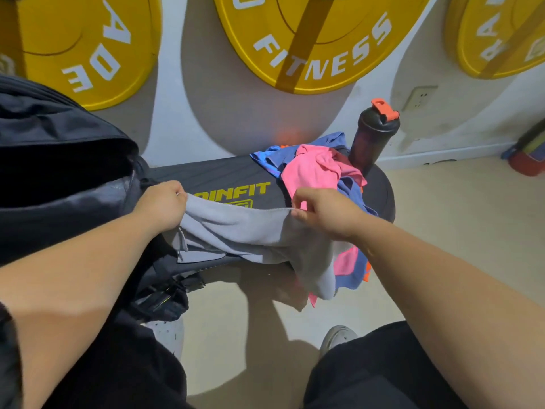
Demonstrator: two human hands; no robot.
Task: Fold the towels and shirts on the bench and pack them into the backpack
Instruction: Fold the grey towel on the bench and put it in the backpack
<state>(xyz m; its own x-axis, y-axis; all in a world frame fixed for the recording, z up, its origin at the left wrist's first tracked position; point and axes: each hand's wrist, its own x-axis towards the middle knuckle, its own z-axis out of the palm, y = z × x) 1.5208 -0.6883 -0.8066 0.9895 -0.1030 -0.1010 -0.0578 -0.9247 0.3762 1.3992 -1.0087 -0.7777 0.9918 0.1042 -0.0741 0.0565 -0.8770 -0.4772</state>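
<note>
My grey towel (244, 228) is soft matt cloth with a stitched hem. The desk (212, 175) looks matt black, faintly ribbed. At two o'clock the bottle (372, 143) is glossy dark plastic; at nine, the backpack (59, 137) is smooth cloth.

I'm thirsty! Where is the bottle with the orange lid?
In the head view, the bottle stands upright at the right end of the black bench, just behind the pink and blue clothes pile.

**A:** so what's on the bench (230, 175) rn?

**B:** grey towel (250, 231) stretched between both hands. left hand (160, 203) grips one corner right by the black backpack (59, 160), right hand (321, 214) pinches the other. pink and blue clothes pile (315, 169) behind, shaker bottle (372, 140) standing beside it.
</note>
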